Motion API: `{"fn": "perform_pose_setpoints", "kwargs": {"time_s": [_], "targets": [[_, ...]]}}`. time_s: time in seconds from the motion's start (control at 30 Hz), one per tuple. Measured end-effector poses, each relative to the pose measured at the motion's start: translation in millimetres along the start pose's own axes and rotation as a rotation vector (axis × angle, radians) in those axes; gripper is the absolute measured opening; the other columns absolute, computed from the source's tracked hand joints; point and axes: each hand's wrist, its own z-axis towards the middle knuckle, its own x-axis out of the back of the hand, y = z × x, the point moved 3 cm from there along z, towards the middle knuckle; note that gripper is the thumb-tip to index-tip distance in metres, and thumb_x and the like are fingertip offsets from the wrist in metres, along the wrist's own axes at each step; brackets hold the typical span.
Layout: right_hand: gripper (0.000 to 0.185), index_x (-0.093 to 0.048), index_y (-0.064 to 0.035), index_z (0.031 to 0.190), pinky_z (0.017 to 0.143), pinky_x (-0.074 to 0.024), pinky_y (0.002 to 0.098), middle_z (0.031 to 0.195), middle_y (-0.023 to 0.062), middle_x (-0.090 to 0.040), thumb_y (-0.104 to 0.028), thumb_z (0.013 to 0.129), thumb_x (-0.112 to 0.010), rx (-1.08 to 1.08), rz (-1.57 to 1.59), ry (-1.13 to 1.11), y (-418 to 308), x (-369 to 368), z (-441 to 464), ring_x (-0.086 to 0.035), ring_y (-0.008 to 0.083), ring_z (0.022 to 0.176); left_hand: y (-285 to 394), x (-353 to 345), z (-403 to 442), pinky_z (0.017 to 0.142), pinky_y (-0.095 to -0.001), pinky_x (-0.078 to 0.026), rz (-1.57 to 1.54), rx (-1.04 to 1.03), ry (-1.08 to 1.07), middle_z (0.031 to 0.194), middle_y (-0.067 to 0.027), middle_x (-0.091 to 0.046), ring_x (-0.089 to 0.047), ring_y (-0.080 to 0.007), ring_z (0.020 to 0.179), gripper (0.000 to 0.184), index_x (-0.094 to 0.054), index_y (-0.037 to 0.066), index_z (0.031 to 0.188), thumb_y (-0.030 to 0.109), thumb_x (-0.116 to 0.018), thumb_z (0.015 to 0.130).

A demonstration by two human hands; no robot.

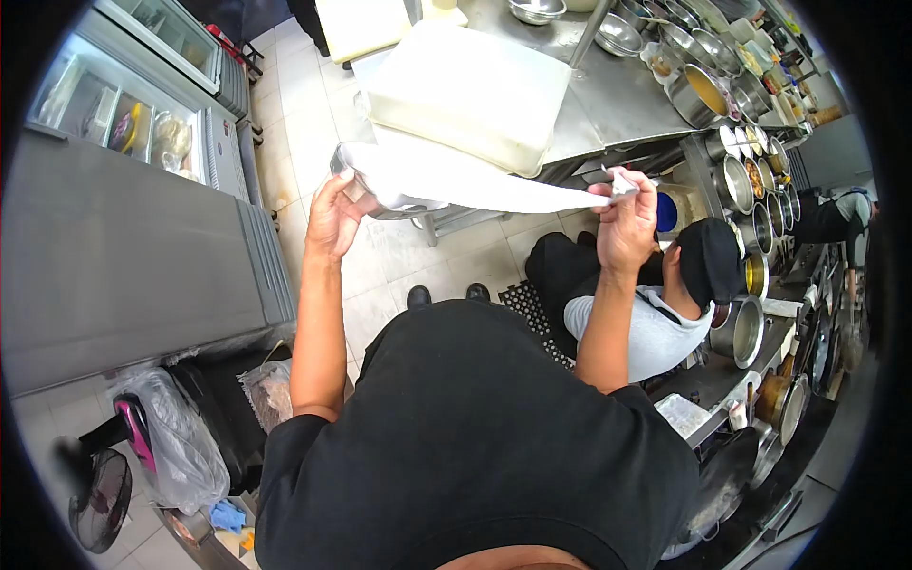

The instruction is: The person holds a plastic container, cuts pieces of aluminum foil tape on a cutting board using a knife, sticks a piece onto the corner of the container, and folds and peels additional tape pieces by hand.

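My left hand (334, 214) holds the rim of a metal container (357, 171) at the centre left, its fingers closed on the edge. A long white sheet (484, 182) stretches from this container across to the right. My right hand (628, 217) pinches the crumpled far end of the sheet between thumb and fingers. Just beyond the sheet, a large whitish rectangular tub (465, 90) rests on the steel counter (617, 109). What the metal container holds, besides part of the sheet, cannot be made out.
A crouching person in a black cap (708, 261) is close to my right forearm. Pots (736, 180) line the right side, with another person (845, 214) beyond. Grey refrigerators (123, 247) stand left. A fan (100, 501) and plastic bag (180, 437) are lower left.
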Motion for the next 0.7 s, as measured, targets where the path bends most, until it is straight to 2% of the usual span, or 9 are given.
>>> {"fn": "perform_pose_setpoints", "kwargs": {"time_s": [0.07,0.1,0.2,0.33,0.43,0.5,0.57,0.63,0.7], "targets": [[0.016,-0.057,-0.0039,0.108,0.082,-0.0521,0.0368,0.112,0.0135,-0.058,-0.009,0.093,-0.060,-0.050,0.147,-0.157,-7,10,0,-0.063,0.0247,0.092,3,-2,-1,0.086,-0.0439,-0.049,-0.038,-0.005,-0.039,0.091,0.0003,-0.060,-0.058,-0.0150,0.092,0.015,-0.060,0.010,0.104,0.021,-0.055,0.095],[0.017,-0.060,-0.0048,0.105,0.085,-0.0512,0.0410,0.111,0.0140,-0.056,-0.014,0.091,-0.064,-0.068,0.183,-0.260,-11,15,-3,-0.060,0.0264,0.097,5,-3,-2,0.082,-0.0410,-0.049,-0.076,-0.005,-0.074,0.089,0.0006,-0.060,-0.057,-0.0141,0.088,0.015,-0.060,0.011,0.102,0.023,-0.056,0.095],[0.021,-0.062,-0.0060,0.101,0.088,-0.0503,0.0443,0.109,0.0159,-0.056,-0.021,0.088,-0.069,-0.144,0.316,-0.514,-13,21,-14,-0.060,0.0324,0.100,7,-3,0,0.076,-0.0371,-0.048,0.032,-0.064,-0.017,0.088,0.0015,-0.059,-0.055,-0.0133,0.084,0.016,-0.061,0.012,0.102,0.025,-0.057,0.094],[0.017,-0.067,0.0020,0.093,0.091,-0.0503,0.0525,0.112,0.0222,-0.057,-0.014,0.086,-0.070,-0.357,0.436,-0.633,-1,38,-36,-0.057,0.0461,0.113,18,-26,-3,0.075,-0.0328,-0.048,0.092,-0.124,-0.019,0.087,0.0017,-0.058,-0.055,-0.0129,0.084,0.018,-0.059,0.011,0.104,0.026,-0.058,0.094],[0.026,-0.067,0.0038,0.108,0.092,-0.0509,0.0461,0.117,0.0248,-0.059,-0.002,0.082,-0.068,-0.413,0.134,-0.871,2,36,-42,-0.059,0.0426,0.110,21,-32,1,0.074,-0.0306,-0.050,0.187,-0.180,-0.070,0.088,0.0004,-0.058,-0.056,-0.0119,0.084,0.024,-0.056,0.007,0.109,0.024,-0.060,0.093],[0.030,-0.065,0.0031,0.114,0.094,-0.0484,0.0371,0.124,0.0183,-0.059,-0.006,0.086,-0.066,-0.682,-0.138,-0.841,4,29,-42,-0.058,0.0274,0.114,23,-42,3,0.074,-0.0311,-0.053,0.225,-0.179,-0.085,0.094,-0.0046,-0.060,-0.060,-0.0132,0.084,0.028,-0.052,0.003,0.110,0.020,-0.063,0.091],[0.026,-0.065,0.0014,0.114,0.095,-0.0455,0.0314,0.123,0.0126,-0.061,-0.008,0.089,-0.063,-0.505,-0.488,-0.871,14,22,-34,-0.057,0.0197,0.113,24,-55,5,0.074,-0.0316,-0.057,0.263,-0.175,-0.101,0.101,-0.0096,-0.063,-0.065,-0.0145,0.084,0.034,-0.048,0.000,0.112,0.017,-0.066,0.089],[0.025,-0.066,0.0012,0.112,0.097,-0.0430,0.0314,0.116,0.0101,-0.063,-0.007,0.088,-0.062,-0.354,-0.480,-0.739,6,-15,-22,-0.058,0.0190,0.108,22,-67,5,0.076,-0.0282,-0.054,0.379,-0.227,-0.084,0.099,-0.0092,-0.063,-0.064,-0.0127,0.084,0.037,-0.048,-0.001,0.112,0.016,-0.069,0.087],[0.023,-0.065,0.0012,0.108,0.090,-0.0461,0.0276,0.110,0.0081,-0.063,-0.012,0.089,-0.066,-0.249,-0.414,-0.586,-2,-58,-16,-0.058,0.0154,0.103,21,-77,5,0.076,-0.0273,-0.053,0.394,-0.226,-0.094,0.098,-0.0090,-0.063,-0.063,-0.0121,0.083,0.037,-0.048,-0.001,0.111,0.017,-0.071,0.087]]}}
